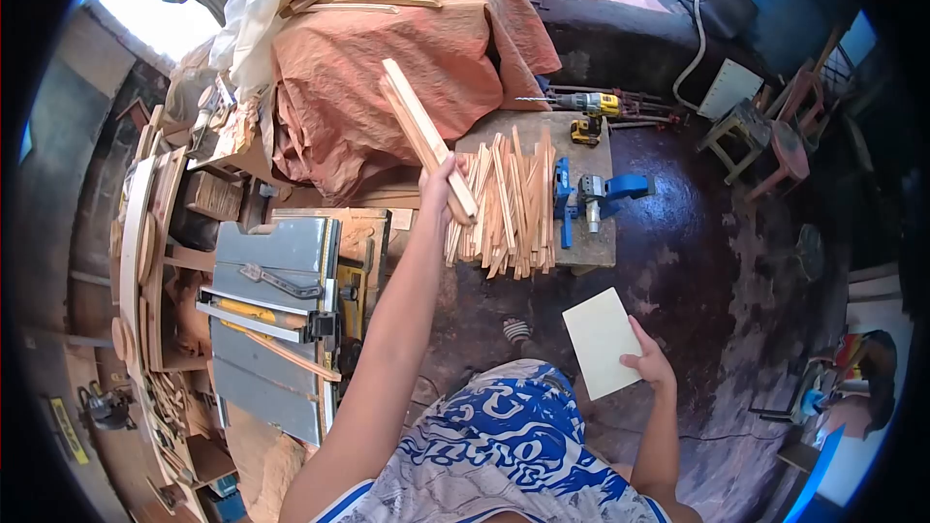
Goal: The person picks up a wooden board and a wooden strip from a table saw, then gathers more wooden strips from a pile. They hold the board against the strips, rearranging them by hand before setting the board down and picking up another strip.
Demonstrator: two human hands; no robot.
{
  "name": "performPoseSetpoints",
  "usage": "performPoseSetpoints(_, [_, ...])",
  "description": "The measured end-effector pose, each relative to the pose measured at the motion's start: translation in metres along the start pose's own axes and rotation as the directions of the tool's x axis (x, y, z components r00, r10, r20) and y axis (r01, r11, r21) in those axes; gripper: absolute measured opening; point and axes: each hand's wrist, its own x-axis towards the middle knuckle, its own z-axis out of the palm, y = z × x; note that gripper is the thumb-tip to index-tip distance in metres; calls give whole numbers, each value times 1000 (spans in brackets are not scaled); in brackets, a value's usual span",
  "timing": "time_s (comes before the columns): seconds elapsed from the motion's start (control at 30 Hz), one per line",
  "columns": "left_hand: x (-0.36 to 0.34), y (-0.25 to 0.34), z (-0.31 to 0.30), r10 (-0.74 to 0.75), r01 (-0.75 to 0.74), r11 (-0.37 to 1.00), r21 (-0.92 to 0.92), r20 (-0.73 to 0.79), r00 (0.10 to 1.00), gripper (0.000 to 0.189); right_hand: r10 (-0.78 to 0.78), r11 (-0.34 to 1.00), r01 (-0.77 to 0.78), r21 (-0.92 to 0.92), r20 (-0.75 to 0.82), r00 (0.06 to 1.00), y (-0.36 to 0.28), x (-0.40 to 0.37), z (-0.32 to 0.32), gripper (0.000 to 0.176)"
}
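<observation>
My left hand [441, 186] is closed around a few long wooden strips [418, 126], held out at a slant over the near end of a workbench. Just beside it, a heap of thin wooden strips [509, 199] lies across the bench. In my right hand [651, 356] is a pale rectangular sheet [599, 344], pinched at its right edge with the thumb on top, above the floor. A blue clamp-like tool [605, 189] stands to the right of the heap, and a yellow and black cordless drill [589, 114] lies behind it.
A table saw [262, 257] with a rail and a wrench-like tool stands at left. Behind the bench, an orange-brown cloth [387, 87] covers a stack topped with boards. Stools [736, 140] stand at far right. Offcuts and boards [140, 223] line the left wall.
</observation>
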Motion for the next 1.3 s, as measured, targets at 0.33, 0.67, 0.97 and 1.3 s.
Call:
performPoseSetpoints(0.33, [-133,-31,-66,-283,294,951,-92,115,952,64,-314,877,270,398,47,948,-88,61,102,100])
performPoseSetpoints(0.67, [-229,-20,-101,-72,100,960,-262,113,991,42,-413,654,153,741,181,893,-155,111,261,88])
performPoseSetpoints(0.97, [-301,-42,-119,248,-153,860,487,-135,959,65,-140,598,-98,796,224,964,-143,104,306,66])
performPoseSetpoints(1.3, [-329,-35,-95,389,-283,812,511,-111,915,56,-26,430,-83,899,104,994,-148,119,336,49])
